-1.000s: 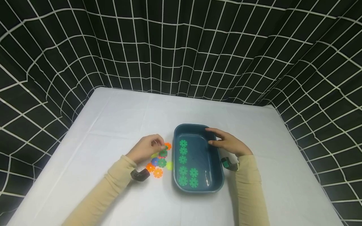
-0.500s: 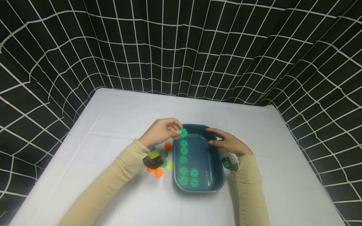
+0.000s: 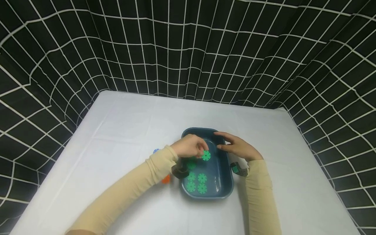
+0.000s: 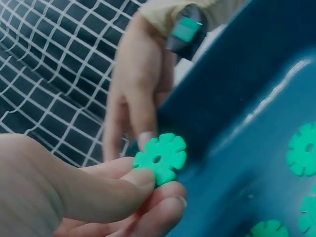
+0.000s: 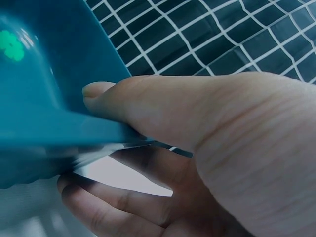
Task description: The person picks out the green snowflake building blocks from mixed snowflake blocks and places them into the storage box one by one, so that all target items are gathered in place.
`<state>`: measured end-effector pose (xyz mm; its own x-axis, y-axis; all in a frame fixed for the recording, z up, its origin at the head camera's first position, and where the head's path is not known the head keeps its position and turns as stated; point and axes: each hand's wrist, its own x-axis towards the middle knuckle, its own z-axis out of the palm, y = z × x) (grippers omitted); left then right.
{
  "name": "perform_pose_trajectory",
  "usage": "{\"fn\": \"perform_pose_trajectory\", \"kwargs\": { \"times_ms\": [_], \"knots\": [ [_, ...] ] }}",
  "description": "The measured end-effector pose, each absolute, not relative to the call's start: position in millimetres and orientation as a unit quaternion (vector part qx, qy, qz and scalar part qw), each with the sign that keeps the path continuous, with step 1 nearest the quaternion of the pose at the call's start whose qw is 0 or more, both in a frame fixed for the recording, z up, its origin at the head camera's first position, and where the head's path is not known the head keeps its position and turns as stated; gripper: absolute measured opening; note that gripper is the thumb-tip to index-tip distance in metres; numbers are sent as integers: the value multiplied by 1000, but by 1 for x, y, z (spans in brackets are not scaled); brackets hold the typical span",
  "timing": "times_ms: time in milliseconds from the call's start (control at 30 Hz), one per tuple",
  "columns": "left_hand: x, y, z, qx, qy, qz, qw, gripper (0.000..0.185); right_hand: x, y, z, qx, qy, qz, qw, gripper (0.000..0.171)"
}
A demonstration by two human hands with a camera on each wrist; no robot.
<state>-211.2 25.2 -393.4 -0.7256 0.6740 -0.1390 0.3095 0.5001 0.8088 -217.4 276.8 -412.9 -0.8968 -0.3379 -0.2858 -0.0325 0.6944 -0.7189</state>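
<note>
Between thumb and fingers, my left hand (image 3: 190, 146) pinches a green notched plastic disc (image 4: 163, 157) with a small center hole. That hand is over the blue basin (image 3: 227, 182), roughly mid-basin in the head view. Several more green discs (image 3: 202, 188) lie on the basin floor; my left hand and wrist cover some of them. At the basin's right side, my right hand (image 3: 239, 148) holds the wall, its thumb (image 5: 106, 96) on the inner side and its fingers outside, as the right wrist view shows.
Left of the basin, an orange disc (image 3: 166, 179) and a blue disc (image 3: 157, 150) show on the white tabletop (image 3: 141, 120); my left forearm hides others there. A black curtain with a white grid (image 3: 182, 49) surrounds the table.
My left hand has picked up a green disc from the pile beside the basin and carried it rightward over the basin. The right hand has stayed at the basin's side.
</note>
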Motion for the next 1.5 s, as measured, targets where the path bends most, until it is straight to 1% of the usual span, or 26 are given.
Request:
{"fn": "perform_pose_trajectory", "kwargs": {
  "times_ms": [200, 500, 733, 900, 1133, 1267, 1400, 1500],
  "knots": [
    [-210, 31, -404, 312, 849, 353, 238, 27, -219, 275, -414, -109, 896, -377, 207, 56],
    [-207, 35, -414, 380, 865, 261, 196, 27, -218, 276, -413, -105, 893, -390, 200, 54],
    [-203, 37, -413, 382, 873, 230, 200, 26, -217, 276, -413, -104, 889, -396, 204, 54],
    [-204, 37, -414, 384, 874, 219, 202, 25, -217, 276, -413, -99, 889, -398, 204, 54],
    [-202, 37, -414, 390, 869, 219, 210, 30, -218, 275, -413, -99, 889, -396, 206, 54],
    [-203, 37, -415, 393, 867, 224, 209, 30, -218, 274, -412, -99, 889, -396, 205, 54],
    [-204, 37, -416, 401, 860, 235, 209, 29, -218, 274, -412, -102, 890, -394, 205, 54],
    [-205, 33, -414, 410, 843, 280, 208, 24, -218, 275, -412, -102, 894, -386, 205, 54]
  ]
}}
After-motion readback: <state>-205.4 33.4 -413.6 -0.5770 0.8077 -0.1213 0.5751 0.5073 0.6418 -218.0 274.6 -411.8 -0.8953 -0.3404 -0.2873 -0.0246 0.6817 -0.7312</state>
